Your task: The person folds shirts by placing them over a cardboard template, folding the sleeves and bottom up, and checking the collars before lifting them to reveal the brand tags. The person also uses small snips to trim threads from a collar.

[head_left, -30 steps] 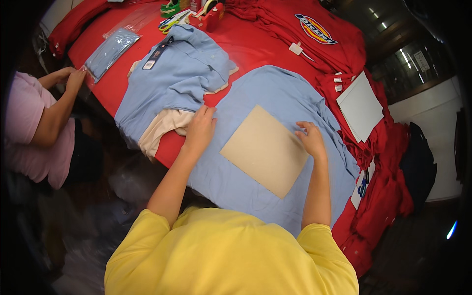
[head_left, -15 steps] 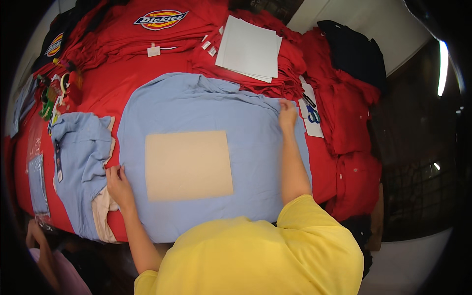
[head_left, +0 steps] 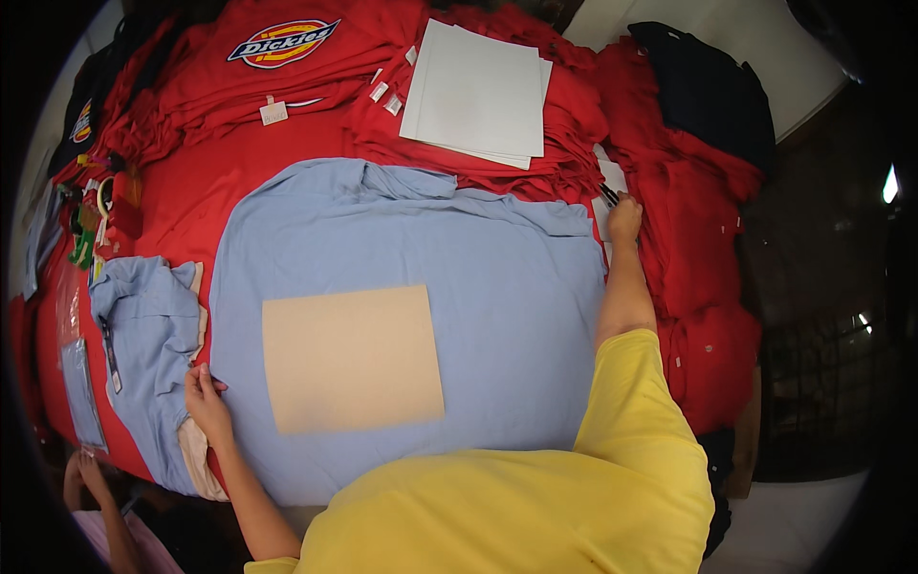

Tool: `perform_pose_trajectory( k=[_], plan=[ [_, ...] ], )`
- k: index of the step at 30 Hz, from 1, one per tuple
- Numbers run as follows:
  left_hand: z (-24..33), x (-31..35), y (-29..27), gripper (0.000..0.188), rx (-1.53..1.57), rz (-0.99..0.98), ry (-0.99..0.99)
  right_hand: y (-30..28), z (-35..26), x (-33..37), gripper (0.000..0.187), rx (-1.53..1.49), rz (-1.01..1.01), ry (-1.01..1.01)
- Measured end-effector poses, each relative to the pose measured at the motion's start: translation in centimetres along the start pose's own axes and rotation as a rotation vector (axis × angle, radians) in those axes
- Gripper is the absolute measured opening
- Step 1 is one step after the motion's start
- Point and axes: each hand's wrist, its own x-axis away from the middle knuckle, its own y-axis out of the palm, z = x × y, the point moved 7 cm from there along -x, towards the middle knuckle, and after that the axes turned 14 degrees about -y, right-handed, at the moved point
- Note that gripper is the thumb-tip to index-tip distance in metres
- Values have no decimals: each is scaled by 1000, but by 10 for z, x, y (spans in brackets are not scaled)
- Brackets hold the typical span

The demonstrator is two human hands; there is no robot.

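A light blue garment (head_left: 497,316) lies spread out in front of me, its far edge slightly wrinkled. On it rests a flat tan rectangular board (head_left: 354,359). My left hand (head_left: 207,407) hovers by the garment's left edge, thumb apart from loosely bent fingers, nothing visible in them. Beyond the garment's right edge, my right hand (head_left: 624,220) is closed over the scissors, whose handles it hides. Dark slim tips (head_left: 608,195) show beside its fingers, over a white card (head_left: 612,175).
Stacked red garments (head_left: 363,57) fill the far side, with white sheets (head_left: 473,91) on top. More red piles (head_left: 684,230) and a dark folded garment (head_left: 703,91) stand right. At left lie a smaller blue garment (head_left: 153,335), tape rolls (head_left: 105,196) and another person's hands (head_left: 86,469).
My right hand has left the garment's upper right edge and moved right onto the scissors. My left hand has loosened from the left edge. The view has shifted slightly.
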Motion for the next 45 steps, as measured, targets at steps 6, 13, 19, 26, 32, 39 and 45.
perform_pose_trajectory(
  k=[6,13,19,26,32,39,45],
  plan=[
    [-14,-8,-15,25,141,-45,-113,8,-18,-17,27,159,-133,-74],
    [6,2,-13,18,215,-178,-270,20,41,-30,24,-8,-19,-61],
    [29,14,-5,14,295,-384,-295,-42,-147,25,43,-1554,3,107],
    [50,26,3,16,528,-550,-362,-142,-467,199,43,-1581,-795,-319],
    [55,43,17,26,621,-681,-421,-179,-552,281,34,-1560,-928,-319],
    [57,69,33,33,727,-691,-452,-184,-548,297,33,-1639,-914,-167],
    [58,79,42,34,747,-674,-443,-177,-540,300,32,-1598,-880,-145]
  ],
)
